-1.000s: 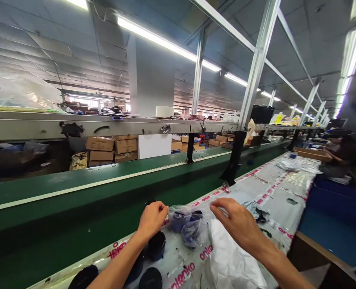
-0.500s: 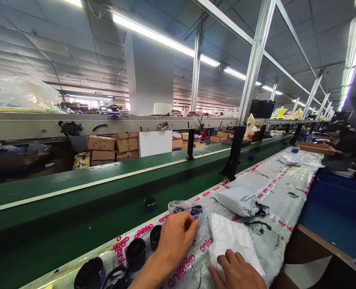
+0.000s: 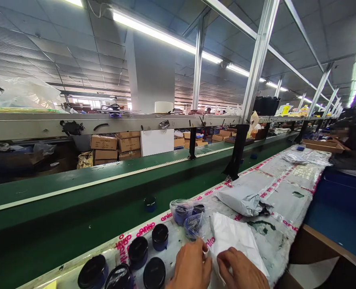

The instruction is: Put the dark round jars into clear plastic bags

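My left hand is low in the view with its fingers curled and thumb drawn in. Whether it pinches something thin is hidden. Close beside it, my right hand has its fingers bent together at the lower left edge of a stack of white bags; what they hold does not show. Just beyond my left hand lie blue jars in clear plastic bags. Several blue jars with black lids stand to the left, the closest one being a dark-lidded jar.
A green conveyor belt runs along the table's far side, with one jar on it. A grey-white plastic package lies further along the covered table. An open cardboard box stands at the right edge. Another person sits far right.
My left hand has drawn back from the bagged jars toward me, and now they show more fully. My right hand has curled its fingers, which were spread on the white bags.
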Motion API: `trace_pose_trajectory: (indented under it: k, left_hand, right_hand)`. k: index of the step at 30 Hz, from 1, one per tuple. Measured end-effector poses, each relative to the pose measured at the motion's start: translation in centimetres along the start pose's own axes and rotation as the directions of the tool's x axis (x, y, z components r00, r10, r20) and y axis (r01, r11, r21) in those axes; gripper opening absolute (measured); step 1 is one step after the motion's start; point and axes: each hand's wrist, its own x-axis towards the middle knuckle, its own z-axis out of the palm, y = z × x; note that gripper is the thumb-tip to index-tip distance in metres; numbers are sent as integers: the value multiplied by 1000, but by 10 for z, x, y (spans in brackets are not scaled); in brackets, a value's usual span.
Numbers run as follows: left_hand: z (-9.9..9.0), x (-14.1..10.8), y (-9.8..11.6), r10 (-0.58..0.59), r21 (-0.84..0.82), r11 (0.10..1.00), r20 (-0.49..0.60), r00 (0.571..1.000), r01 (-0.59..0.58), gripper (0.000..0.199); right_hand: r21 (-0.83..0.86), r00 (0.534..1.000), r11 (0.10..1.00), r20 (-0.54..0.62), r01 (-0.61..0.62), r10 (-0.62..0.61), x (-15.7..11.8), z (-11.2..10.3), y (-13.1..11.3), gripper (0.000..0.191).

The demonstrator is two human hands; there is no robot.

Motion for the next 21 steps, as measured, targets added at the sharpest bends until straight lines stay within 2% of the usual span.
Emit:
trace_pose_trajectory:
  k: [6,9,13,15,21]
  left_hand:
    - [10,2,2,32,9,999,81,996,-33,55]
    - [12,6,2,4,23,1000,93,996,-6,52]
    - [12,9,-1,-11,28,1000,100,995,8,47]
    - [10,8,-1,-5,25,1000,107,994,2,48]
    - [9,3,1,49,-2,999,100,994,-50,55]
  right_hand:
    - [73,989,986,24,-150,148,5,-13,-5,23]
    - [97,993,989,44,-115,111,3,-15,-4,28]
    - [68,999,998,-38,14,-12,0,-6,0,31]
    - [88,999,995,-18,37,-36,2,-1,1,29]
    - [182,976,961,106,-206,189,11,-10,-3,24]
